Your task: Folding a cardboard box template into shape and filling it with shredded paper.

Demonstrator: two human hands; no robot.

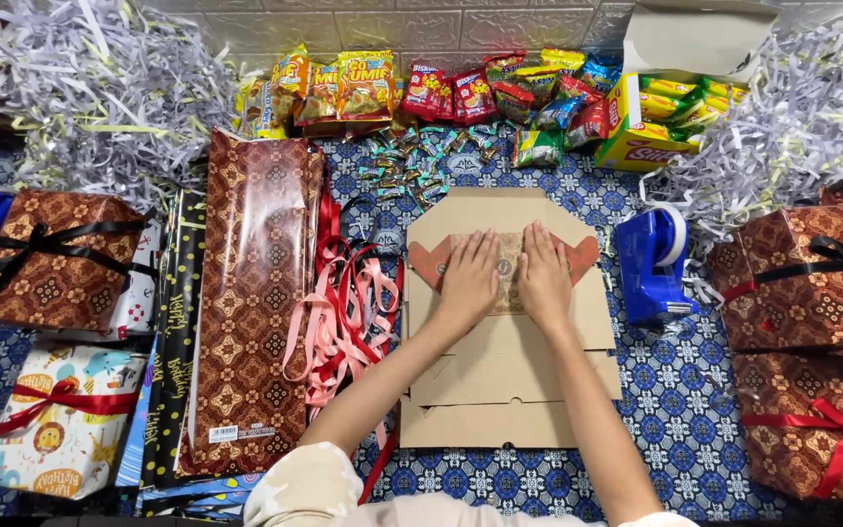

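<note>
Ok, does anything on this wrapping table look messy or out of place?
Mostly tidy, but small wrapped candies lie scattered loose above the flat cardboard box, and the red and pink ribbons sprawl in a tangle beside it. Both hands, left hand and right hand, press flat on the box.

A home gift-wrapping spot set up on the floor is shown. A blue patterned mat is spread against a pale tiled wall at the top. Wrapped gift boxes are stacked at both edges, rolls of wrapping paper lie left of centre, and shredded paper is heaped in the upper corners.
</note>
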